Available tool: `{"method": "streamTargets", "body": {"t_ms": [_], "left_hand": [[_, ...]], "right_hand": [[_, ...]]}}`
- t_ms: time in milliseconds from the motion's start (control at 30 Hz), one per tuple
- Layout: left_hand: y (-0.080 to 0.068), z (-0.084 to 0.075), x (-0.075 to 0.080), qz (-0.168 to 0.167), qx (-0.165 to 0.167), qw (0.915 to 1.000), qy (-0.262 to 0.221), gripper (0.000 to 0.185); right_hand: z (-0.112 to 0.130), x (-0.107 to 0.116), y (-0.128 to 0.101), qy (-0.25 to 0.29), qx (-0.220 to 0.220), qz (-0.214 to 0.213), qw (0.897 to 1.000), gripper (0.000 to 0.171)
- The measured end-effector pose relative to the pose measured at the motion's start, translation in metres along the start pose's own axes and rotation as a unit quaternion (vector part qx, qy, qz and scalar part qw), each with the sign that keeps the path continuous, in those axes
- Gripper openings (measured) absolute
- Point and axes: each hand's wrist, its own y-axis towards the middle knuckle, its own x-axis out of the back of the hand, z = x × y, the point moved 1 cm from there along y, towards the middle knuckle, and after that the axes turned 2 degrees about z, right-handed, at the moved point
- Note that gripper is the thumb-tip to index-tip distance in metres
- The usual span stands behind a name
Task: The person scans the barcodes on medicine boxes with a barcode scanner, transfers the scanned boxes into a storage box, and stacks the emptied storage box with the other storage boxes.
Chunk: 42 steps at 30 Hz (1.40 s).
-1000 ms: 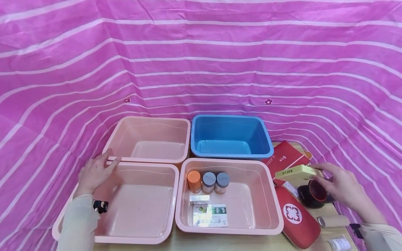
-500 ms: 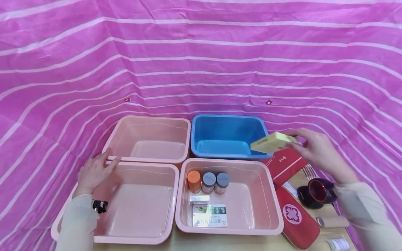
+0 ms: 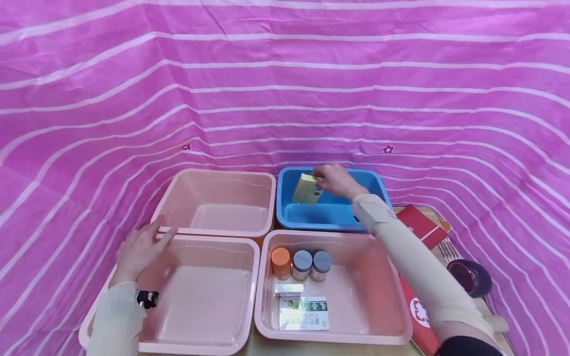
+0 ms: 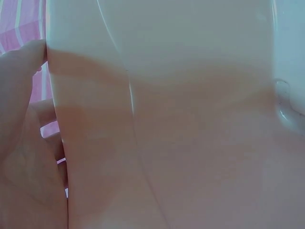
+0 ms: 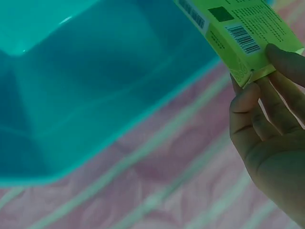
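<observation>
Carrying box [image 3: 307, 189], pinched in right hand [image 3: 335, 179], from table's 3 o'clock side to over blue bin [image 3: 374, 184]; left hand [image 3: 141, 250] still resting flat on pink bin [image 3: 254, 277] rim.

red pouch [image 3: 420, 316] behind sleeve (logo half hidden), box labels unreadable

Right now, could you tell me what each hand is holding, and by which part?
The right hand pinches a yellow-green box by one end, above the blue bin. The left hand holds nothing; it rests on a pink bin's rim.
</observation>
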Motion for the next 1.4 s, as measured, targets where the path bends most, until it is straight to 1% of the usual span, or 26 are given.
{"method": "streamTargets", "body": {"t_ms": [133,200,300,400,500,600,767,900,1067,1167,1267,1333,1400], "left_hand": [[-0.001,-0.003,-0.003,-0.006,-0.007,1.0,-0.001,0.072],[-0.002,-0.005,-0.004,-0.007,-0.007,0.9999,-0.002,0.072],[-0.003,-0.007,-0.006,-0.01,-0.007,0.9999,-0.002,0.071],[-0.002,-0.01,-0.007,-0.003,-0.004,1.0,-0.001,0.072],[-0.002,-0.011,-0.007,-0.001,0.0,1.0,-0.001,0.072],[-0.003,-0.011,-0.007,0.001,0.001,1.0,-0.001,0.073],[-0.002,-0.009,-0.009,0.013,0.006,0.9999,0.002,0.075],[0.0,-0.008,-0.008,0.009,0.005,0.9999,-0.001,0.075],[0.0,-0.01,-0.007,0.006,-0.001,1.0,-0.004,0.074],[0.0,-0.01,-0.007,0.013,-0.001,0.9999,-0.003,0.074],[0.0,-0.01,-0.007,0.016,-0.004,0.9999,-0.005,0.074],[0.0,-0.009,-0.007,0.014,-0.006,0.9999,-0.004,0.073],[0.0,-0.009,-0.008,0.011,-0.007,0.9999,-0.004,0.073]], "right_hand": [[-0.004,-0.031,0.031,-0.031,-0.028,0.04,0.998,0.025],[-0.005,-0.044,0.042,-0.038,-0.046,0.061,0.996,0.028],[-0.004,-0.057,0.052,-0.049,-0.061,0.08,0.994,0.029],[-0.004,-0.066,0.055,-0.057,-0.074,0.082,0.992,0.027],[-0.008,-0.074,0.06,-0.063,-0.078,0.081,0.992,0.024],[-0.013,-0.08,0.063,-0.061,-0.083,0.076,0.992,0.02],[-0.022,-0.088,0.064,-0.059,-0.089,0.066,0.992,0.018],[-0.023,-0.089,0.066,-0.056,-0.085,0.059,0.993,0.017],[-0.021,-0.078,0.062,-0.048,-0.072,0.042,0.995,0.017],[-0.016,-0.068,0.057,-0.039,-0.049,0.028,0.998,0.02],[-0.005,-0.055,0.048,-0.019,-0.012,0.002,1.0,0.025],[0.008,-0.045,0.038,-0.001,0.015,-0.018,1.0,0.027],[0.024,-0.037,0.022,0.02,0.042,-0.031,0.998,0.026]]}}
